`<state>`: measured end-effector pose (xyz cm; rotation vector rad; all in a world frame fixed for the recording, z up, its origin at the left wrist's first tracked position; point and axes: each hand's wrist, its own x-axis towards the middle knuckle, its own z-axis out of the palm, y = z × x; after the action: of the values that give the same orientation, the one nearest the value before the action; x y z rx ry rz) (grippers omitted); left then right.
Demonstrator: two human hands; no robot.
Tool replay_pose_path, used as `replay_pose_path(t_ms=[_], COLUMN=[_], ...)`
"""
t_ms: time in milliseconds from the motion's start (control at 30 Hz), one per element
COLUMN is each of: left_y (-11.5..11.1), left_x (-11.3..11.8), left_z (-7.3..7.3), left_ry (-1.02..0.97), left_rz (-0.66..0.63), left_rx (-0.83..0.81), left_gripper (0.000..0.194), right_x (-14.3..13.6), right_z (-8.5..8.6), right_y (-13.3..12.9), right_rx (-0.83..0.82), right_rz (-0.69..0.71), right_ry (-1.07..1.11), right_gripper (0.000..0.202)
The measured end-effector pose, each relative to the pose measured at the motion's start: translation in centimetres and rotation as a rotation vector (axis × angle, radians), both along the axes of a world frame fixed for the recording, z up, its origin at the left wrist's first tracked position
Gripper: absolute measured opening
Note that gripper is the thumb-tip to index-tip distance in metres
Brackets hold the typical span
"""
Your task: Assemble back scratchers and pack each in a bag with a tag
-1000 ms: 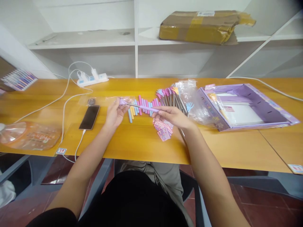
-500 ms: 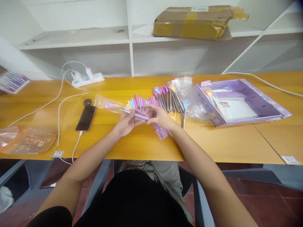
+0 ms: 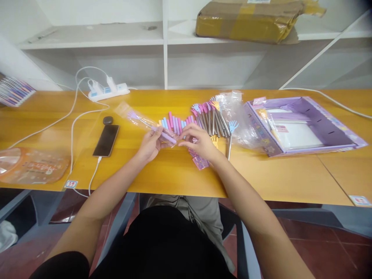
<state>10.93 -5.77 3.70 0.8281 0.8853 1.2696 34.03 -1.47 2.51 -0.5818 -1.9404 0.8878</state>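
Note:
My left hand (image 3: 151,145) is closed around a purple back scratcher (image 3: 167,136) inside a clear plastic bag (image 3: 142,121). Its small hand-shaped head points up and to the left, and the purple grip lies toward my right hand (image 3: 199,142). The right fingers are bent, with thumb and fingertips at the bag's near end; the exact contact is hard to see. Just behind my hands lies a row of coloured grips (image 3: 174,122) in pink, purple, blue and yellow. Steel back scratchers (image 3: 213,120) with coloured heads are heaped to the right, and printed cards (image 3: 200,162) lie partly under my right wrist.
A purple display box (image 3: 319,147) with bagged items stands on the right, beside crumpled clear bags (image 3: 245,130). At left are a phone (image 3: 106,140) on a cable, a power strip (image 3: 109,92) and an orange pouch (image 3: 37,164). A taped carton (image 3: 247,21) sits on the shelf.
The bagged scratcher has tilted more steeply, its grip end lower. My right hand has shifted slightly down and right from the bag's end. The camera view has moved a little.

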Motion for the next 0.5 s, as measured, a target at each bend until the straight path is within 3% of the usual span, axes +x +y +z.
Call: replay_pose_path(t_ms=[167,500], left_y=[0.0,0.18], left_x=[-0.18,-0.49], left_z=[0.25,-0.09], left_ry=[0.033,-0.002], left_rz=[0.004,-0.083], left_rx=[-0.048,-0.13], left_gripper=[0.042,0.037], right_x=[-0.02,0.17], right_z=[0.11,0.45], right_y=[-0.23,-0.36], right_rx=[-0.02,-0.067], right_rz=[-0.009,0.162], right_ry=[-0.004,-0.036], right_gripper=[0.025,0.013])
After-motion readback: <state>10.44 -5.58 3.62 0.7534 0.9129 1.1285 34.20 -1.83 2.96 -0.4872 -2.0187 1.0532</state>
